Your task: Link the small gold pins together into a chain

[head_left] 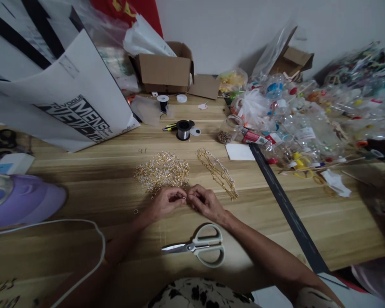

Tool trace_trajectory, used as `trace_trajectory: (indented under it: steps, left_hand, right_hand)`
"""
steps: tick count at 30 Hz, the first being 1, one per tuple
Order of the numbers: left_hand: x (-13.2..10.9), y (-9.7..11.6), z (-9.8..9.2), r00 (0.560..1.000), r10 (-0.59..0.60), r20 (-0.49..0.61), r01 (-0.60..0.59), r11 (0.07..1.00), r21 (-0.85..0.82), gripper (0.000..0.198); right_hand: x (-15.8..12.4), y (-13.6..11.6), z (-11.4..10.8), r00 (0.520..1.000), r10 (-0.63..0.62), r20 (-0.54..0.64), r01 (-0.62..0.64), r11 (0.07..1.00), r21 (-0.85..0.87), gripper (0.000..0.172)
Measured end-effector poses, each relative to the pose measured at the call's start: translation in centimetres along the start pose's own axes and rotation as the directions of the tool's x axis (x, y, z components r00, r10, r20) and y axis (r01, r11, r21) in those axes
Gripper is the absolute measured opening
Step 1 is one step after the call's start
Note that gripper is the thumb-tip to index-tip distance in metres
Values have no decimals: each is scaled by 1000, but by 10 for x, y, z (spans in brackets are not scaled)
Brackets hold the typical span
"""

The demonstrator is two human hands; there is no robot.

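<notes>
My left hand [167, 202] is closed in a pinch just in front of a pile of clear and gold beads [160, 170]. A tiny piece shows at its fingertips, too small to name. Close against it, my right hand [208, 204] is also pinched, and what its fingers hold is hidden. Several gold beaded chains [218, 172] lie on the wooden table [102, 179] beyond my right hand. Nearer to me rest scissors [208, 246] with pale handles, their blades pointing left. One small white ring [135, 211] lies left of my left wrist.
Wire spools [183, 130] and a cutter [170, 127] lie behind the pile. A large paper bag [80, 94] and a purple device [35, 199] with a white cable [98, 231] stand left. Plastic bottles [295, 115] crowd the right. A cardboard box [163, 70] sits at the back.
</notes>
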State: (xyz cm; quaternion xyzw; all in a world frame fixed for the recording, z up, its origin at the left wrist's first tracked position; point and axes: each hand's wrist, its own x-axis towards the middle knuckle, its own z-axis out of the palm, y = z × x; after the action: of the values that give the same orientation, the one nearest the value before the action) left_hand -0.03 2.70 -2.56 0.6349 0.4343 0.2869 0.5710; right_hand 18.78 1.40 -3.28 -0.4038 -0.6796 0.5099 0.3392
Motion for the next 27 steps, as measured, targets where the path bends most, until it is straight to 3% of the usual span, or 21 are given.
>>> trace_trajectory:
  steps: [27]
  left_hand:
    - [-2, -8, -2, 997, 79, 21, -82, 985, 153, 17]
  right_hand:
    - [2, -6, -2, 999, 41, -12, -40, 994, 100, 28]
